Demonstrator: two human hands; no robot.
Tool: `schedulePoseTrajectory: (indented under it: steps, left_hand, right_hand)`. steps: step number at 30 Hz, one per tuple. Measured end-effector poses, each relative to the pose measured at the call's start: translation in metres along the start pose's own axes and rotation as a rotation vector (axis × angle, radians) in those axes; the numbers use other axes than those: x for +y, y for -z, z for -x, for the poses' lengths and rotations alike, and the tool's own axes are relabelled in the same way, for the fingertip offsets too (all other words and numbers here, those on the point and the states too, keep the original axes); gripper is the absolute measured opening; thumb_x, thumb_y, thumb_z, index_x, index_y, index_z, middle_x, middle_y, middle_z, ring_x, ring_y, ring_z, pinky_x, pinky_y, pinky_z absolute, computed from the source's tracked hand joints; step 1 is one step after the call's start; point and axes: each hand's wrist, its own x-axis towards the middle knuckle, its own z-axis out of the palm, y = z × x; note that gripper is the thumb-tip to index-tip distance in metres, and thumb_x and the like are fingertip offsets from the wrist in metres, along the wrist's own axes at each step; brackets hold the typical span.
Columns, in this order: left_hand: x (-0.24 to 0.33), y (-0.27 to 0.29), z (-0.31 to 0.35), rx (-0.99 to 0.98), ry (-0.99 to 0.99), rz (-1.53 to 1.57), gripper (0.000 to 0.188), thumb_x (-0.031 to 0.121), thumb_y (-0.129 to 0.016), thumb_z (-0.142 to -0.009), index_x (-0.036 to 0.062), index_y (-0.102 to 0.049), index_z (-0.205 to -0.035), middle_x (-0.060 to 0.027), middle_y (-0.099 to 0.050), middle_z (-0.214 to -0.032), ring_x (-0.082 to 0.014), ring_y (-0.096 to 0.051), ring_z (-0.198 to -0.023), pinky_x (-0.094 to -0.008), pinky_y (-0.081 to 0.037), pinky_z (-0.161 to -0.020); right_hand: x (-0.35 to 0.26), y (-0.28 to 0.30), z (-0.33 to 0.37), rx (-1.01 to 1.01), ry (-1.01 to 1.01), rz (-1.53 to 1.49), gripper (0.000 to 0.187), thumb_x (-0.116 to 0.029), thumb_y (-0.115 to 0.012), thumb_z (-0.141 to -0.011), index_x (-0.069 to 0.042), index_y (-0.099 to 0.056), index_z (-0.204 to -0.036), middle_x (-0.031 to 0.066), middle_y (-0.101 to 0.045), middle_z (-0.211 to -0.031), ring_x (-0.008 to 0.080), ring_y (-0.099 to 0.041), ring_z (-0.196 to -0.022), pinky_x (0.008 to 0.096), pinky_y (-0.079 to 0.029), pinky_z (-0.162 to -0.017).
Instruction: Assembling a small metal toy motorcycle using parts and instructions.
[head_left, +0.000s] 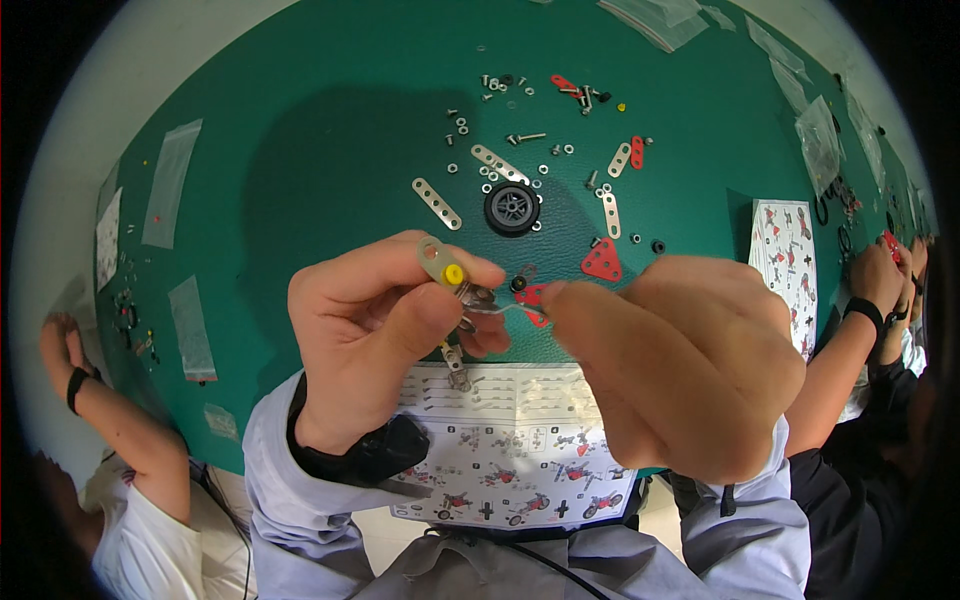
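Observation:
My left hand pinches a small metal model assembly made of perforated strips, with a yellow round spacer on it. One silver strip of the assembly sticks up past the fingertips, and a jointed lower part hangs below the thumb. My right hand is closed around a thin, bent, silvery metal tool, whose far end meets the assembly near the left fingertips. The fist hides most of the tool, so its exact kind cannot be made out. Below both hands lies a printed instruction sheet.
Beyond my hands on the green table lie a black wheel, silver strips, a red triangular plate, and several screws and nuts. Plastic bags lie around. Other people's arms reach in at both sides.

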Motion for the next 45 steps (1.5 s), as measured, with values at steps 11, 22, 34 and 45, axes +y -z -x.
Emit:
schedulePoseTrajectory:
  steps: [11, 22, 34, 45]
  left_hand:
    - [-0.001, -0.006, 0.002, 0.063, -0.063, -0.049, 0.032, 0.021, -0.063, -0.086, -0.0102, -0.062, -0.094, -0.0148, -0.062, -0.081, -0.0190, -0.064, -0.065, -0.0260, -0.051, -0.057]
    - [-0.002, -0.004, 0.002, 0.020, -0.103, -0.080, 0.035, 0.024, -0.062, -0.087, -0.0106, -0.062, -0.095, -0.0154, -0.061, -0.081, -0.0198, -0.064, -0.067, -0.0263, -0.052, -0.058]
    - [-0.004, -0.005, 0.003, 0.015, -0.179, -0.037, 0.031, 0.019, -0.062, -0.087, -0.0109, -0.061, -0.096, -0.0172, -0.060, -0.087, -0.0207, -0.064, -0.072, -0.0292, -0.056, -0.061]
    - [-0.006, -0.006, 0.003, 0.069, -0.069, -0.048, 0.023, 0.010, -0.062, -0.086, -0.0101, -0.060, -0.096, -0.0157, -0.061, -0.088, -0.0197, -0.064, -0.072, -0.0284, -0.054, -0.062]
  right_hand:
    - [0.001, -0.001, 0.000, 0.023, 0.008, -0.032, 0.024, 0.004, -0.066, -0.047, 0.006, -0.064, -0.071, 0.0071, -0.051, -0.049, 0.0169, -0.048, -0.036, 0.0258, -0.036, -0.034]
    - [-0.003, -0.001, 0.002, 0.009, -0.065, -0.141, 0.023, 0.007, -0.068, -0.048, 0.007, -0.063, -0.071, 0.0085, -0.055, -0.052, 0.0168, -0.048, -0.036, 0.0261, -0.035, -0.033]
    - [-0.013, -0.007, 0.005, 0.089, -0.171, -0.130, 0.023, 0.007, -0.071, -0.054, 0.005, -0.064, -0.076, 0.0079, -0.057, -0.055, 0.0165, -0.050, -0.038, 0.0263, -0.038, -0.036]
    - [0.000, 0.001, 0.004, -0.119, -0.232, -0.010, 0.014, 0.002, -0.068, -0.062, 0.000, -0.064, -0.075, 0.0063, -0.048, -0.051, 0.0198, -0.047, -0.040, 0.0277, -0.034, -0.037]
